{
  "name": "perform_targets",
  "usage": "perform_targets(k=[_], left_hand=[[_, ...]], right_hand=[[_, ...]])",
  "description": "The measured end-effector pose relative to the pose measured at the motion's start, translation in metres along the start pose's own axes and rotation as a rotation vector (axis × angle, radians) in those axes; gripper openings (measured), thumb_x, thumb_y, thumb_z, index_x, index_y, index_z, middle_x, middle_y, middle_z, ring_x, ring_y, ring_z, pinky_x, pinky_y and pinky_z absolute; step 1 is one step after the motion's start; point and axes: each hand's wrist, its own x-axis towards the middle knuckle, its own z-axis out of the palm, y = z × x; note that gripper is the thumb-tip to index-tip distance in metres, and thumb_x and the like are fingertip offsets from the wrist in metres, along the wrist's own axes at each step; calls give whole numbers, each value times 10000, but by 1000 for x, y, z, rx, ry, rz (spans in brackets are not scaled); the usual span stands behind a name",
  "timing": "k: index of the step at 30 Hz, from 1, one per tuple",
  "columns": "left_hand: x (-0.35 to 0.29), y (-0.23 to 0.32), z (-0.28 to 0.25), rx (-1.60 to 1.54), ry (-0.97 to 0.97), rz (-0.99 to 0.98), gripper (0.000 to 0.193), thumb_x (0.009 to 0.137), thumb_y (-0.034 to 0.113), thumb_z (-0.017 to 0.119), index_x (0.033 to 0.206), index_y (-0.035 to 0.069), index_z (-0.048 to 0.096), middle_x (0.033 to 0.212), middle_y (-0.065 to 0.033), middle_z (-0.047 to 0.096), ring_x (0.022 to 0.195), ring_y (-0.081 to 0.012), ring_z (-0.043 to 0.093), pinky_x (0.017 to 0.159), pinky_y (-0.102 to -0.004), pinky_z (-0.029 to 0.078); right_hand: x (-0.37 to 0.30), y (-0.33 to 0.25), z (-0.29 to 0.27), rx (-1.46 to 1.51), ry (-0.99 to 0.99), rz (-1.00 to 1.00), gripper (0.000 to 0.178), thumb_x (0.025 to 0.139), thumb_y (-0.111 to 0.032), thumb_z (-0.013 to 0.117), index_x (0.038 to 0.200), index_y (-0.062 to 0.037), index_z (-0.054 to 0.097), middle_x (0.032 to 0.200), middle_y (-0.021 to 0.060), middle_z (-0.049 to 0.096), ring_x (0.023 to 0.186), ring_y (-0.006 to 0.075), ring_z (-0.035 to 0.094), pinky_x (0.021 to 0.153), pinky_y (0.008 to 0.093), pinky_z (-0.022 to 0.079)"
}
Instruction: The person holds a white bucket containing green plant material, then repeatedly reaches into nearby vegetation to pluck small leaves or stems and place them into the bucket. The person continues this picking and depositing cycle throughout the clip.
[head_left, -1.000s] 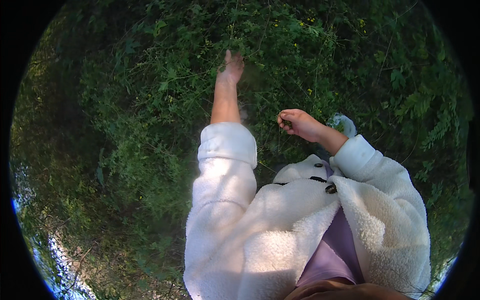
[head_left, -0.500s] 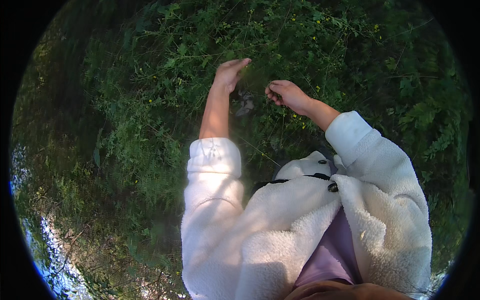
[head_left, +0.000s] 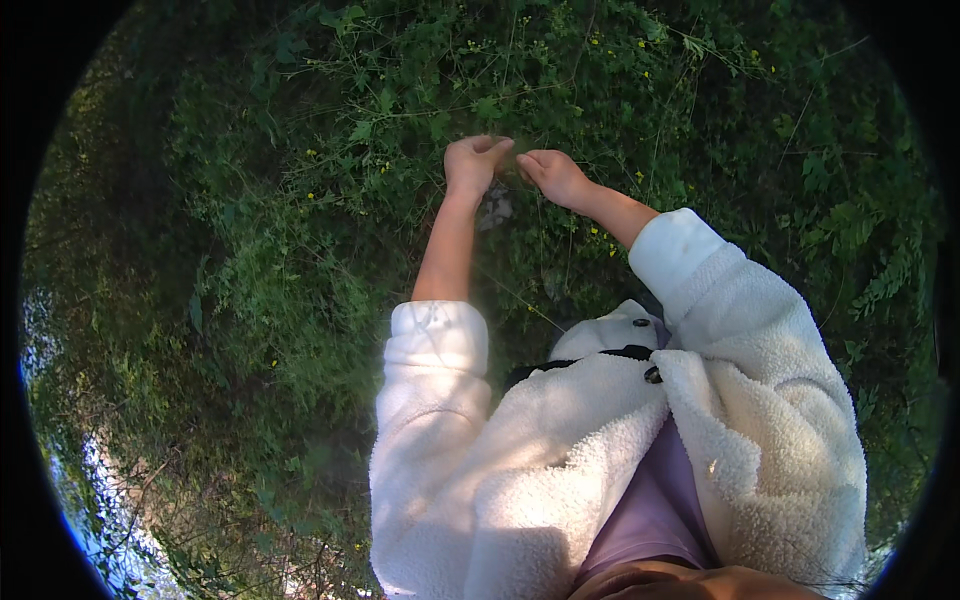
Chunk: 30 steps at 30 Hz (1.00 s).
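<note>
My left hand (head_left: 476, 164) is held out over the green plants (head_left: 380, 130), its fingers bent and drawn toward the thumb. Just to its right, my right hand (head_left: 554, 178) is closed, with thumb and fingers pinched together. The two sets of fingertips almost meet. Whatever lies between or inside them is too small and blurred to make out; thin stems pass close by. A pale grey patch (head_left: 495, 208), of a kind I cannot tell, shows on the ground beneath the hands.
Tangled leafy growth with small yellow flowers (head_left: 597, 231) surrounds the hands. A thin pale stalk (head_left: 528, 304) slants up toward my white fleece jacket (head_left: 540, 450). Fern-like leaves (head_left: 875, 245) stand at the right, and bright sunlit ground (head_left: 125, 500) shows at the lower left.
My left hand has moved slightly right and its straight fingers have curled in. My right hand has shifted a little left and up, so the hands are now closer together.
</note>
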Motion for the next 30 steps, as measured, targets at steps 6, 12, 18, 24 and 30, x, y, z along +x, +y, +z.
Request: perform_targets(k=[6,12,18,24,30], left_hand=[[-12,23,-9,725,130,185,204,766,132,652,840,-58,638,694,-91,622,612,-142,577,554,-260,452],[-30,82,7,326,208,578,234,799,174,580,893,-38,615,749,-168,617,673,-271,607,655,-331,471],[49,89,25,259,177,82,424,741,163,662,1101,-22,537,858,-126,597,749,-219,568,699,-323,455],[94,74,52,411,162,364,361,737,185,678,1069,73,592,974,-138,573,894,-267,549,796,-361,434],[72,92,65,381,-115,835,143,848,114,502,935,56,602,1080,-133,568,1073,-300,495,898,-370,399]], right_hand=[[-36,13,-17,389,-191,253,366,913,-328,400,670,-67,482,608,-5,428,554,106,383,514,260,341],[-71,7,-47,637,-326,349,303,913,-327,410,737,-94,491,672,-41,437,573,55,377,499,197,318],[-83,-11,-62,740,-283,291,276,916,-275,411,794,-57,530,701,-24,462,588,54,384,505,187,334],[-100,-3,-79,777,-231,286,246,912,-242,423,859,-42,557,722,-15,481,602,48,406,510,185,347],[-111,8,-104,827,-134,234,216,905,-225,430,831,-57,544,737,-13,477,633,58,416,523,194,342]])
